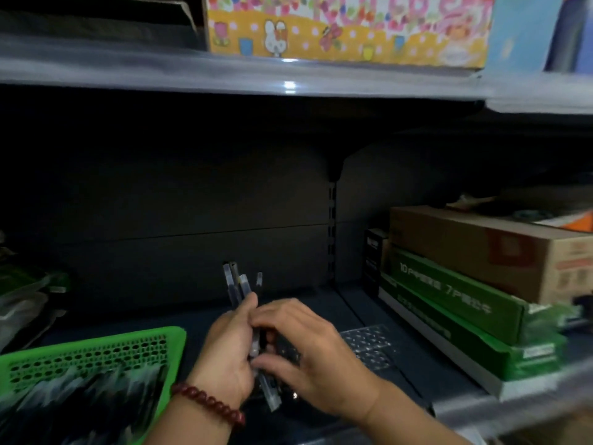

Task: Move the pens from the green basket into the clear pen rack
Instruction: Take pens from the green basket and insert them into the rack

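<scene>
The left hand (224, 354), with a dark red bead bracelet (208, 404) on its wrist, gripped a small bundle of pens (236, 284) in curled fingers, holding it in front of a dark shelf (321, 305). The pens stood nearly upright and leaned a little to the left, their upper ends fanned out above the thumb and their lower ends poking out beneath the palm. The right hand (314, 354) was pressed close against the left, its forefinger and thumb curled onto the same bundle from the right side, pinching at the pens; which pen it had hold of could not be told. The green basket (96, 340) sat at the lower left, just beside the left wrist, and held a blurred heap (83, 396) of dark and pale pens. The clear pen rack (369, 343) lay on the shelf just behind the right hand, partly hidden by it, with rows of holes showing in its top; none of the visible holes held a pen. To the right, a cardboard box (475, 248) rested on top of two stacked green boxes (449, 293). At the far left lay some plastic packets (22, 303), too blurred to read. On the pale shelf above (160, 72) stood a bright yellow box (346, 27) printed with a rabbit and flowers.
</scene>
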